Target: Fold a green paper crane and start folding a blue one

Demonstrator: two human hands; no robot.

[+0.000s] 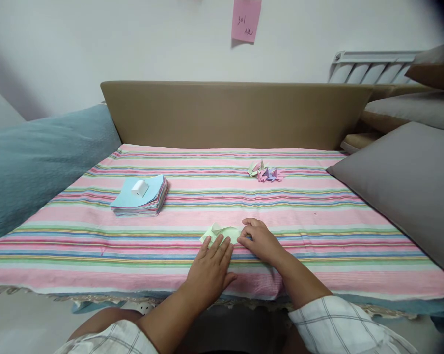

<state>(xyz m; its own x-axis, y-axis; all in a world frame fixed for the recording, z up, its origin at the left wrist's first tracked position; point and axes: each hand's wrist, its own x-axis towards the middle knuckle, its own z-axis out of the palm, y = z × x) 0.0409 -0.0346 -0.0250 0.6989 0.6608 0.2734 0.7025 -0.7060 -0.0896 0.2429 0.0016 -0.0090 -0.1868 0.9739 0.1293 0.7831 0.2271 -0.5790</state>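
A pale green sheet of folding paper lies on the striped cloth in front of me, partly folded, with a raised flap near its left end. My left hand rests flat on its near edge, fingers spread and thumb out to the side. At the paper's right end, my right hand has thumb and fingertips pinched together on the corner. Both hands cover parts of the paper, so some of its creases are hidden.
A stack of coloured paper with a small white block on top sits to the left. Several small folded paper figures lie farther back. A grey cushion borders the right, a blue-green cushion the left, and a brown board the back.
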